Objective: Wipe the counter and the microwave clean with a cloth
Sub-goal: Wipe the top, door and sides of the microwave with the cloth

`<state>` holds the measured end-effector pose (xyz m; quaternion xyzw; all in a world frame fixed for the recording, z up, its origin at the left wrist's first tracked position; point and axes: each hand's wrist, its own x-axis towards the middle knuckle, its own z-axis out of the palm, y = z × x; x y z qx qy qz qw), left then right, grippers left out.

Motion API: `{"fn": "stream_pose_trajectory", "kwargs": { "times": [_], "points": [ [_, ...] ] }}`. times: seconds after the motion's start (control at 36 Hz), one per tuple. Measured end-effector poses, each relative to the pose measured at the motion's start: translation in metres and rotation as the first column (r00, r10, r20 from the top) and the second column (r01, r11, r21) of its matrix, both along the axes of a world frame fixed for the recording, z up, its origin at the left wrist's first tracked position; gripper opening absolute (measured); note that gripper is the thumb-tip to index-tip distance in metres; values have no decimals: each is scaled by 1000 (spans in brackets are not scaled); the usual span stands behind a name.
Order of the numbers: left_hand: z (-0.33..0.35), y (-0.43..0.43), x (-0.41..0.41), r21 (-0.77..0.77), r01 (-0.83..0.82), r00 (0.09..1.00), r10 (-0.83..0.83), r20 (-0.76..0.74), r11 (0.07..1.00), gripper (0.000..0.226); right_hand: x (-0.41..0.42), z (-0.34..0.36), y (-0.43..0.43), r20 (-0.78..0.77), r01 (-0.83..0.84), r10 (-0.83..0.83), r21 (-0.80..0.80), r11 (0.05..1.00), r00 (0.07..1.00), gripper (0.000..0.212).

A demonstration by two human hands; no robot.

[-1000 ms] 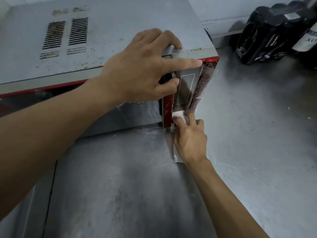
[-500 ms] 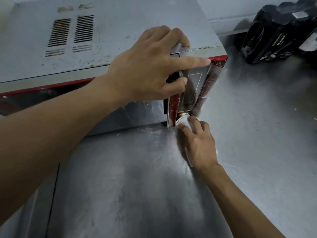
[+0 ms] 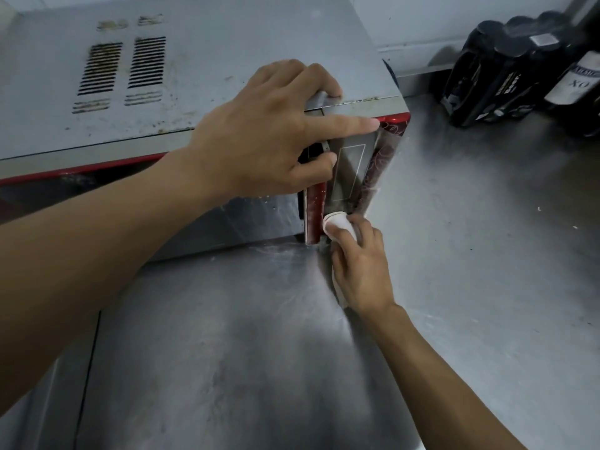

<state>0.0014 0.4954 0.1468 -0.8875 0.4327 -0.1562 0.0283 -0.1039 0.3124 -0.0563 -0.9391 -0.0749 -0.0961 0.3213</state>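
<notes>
Two hands, left hand (image 3: 259, 141) gripping the microwave (image 3: 211, 53) at its top front edge, index finger straight, right hand (image 3: 360, 267) pinching a white cloth (image 3: 337, 222) against the control panel (image 3: 349, 170) foot, just above the counter (image 3: 470, 254).

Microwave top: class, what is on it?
The left hand grips the microwave at its front edge; vent slots and brown stains lie further back. The patch under the hand is hidden.

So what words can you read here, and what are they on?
"XO": on the white label of the dark bottle at the far right.
The line above "XO" on that label: too blurred to read.
Print on the black wrapped pack: too small and blurred to read.
Microwave: no readable words.
</notes>
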Motion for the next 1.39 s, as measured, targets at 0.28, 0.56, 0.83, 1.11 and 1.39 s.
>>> {"fn": "stream_pose_trajectory", "kwargs": {
  "times": [0.28, 0.56, 0.83, 1.11, 1.39],
  "points": [
    [0, 0, 0, 0, 2, 1000, -2, -13, 1000, 52, -13, -10, -14, 78, 40, -40, 2, 999, 996, 36],
    [1, -1, -1, 3, 2, 1000, -2, -14, 1000, 52, 2, -12, -6, -12, 59, -57, 151, 987, 998, 34],
    [1, -1, -1, 3, 3, 1000, -3, -21, 1000, 52, -12, -16, -8, 79, 195, -225, 276, 941, 971, 32],
    [1, -1, 0, 8, 0, 1000, 1, -15, 1000, 53, 1, -20, 1, 90, 53, -70, 181, 982, 993, 33],
    [1, 0, 0, 10, -2, 1000, 3, -19, 1000, 52, -1, -18, -2, 113, 166, -207, 297, 940, 972, 32]
  ]
}}
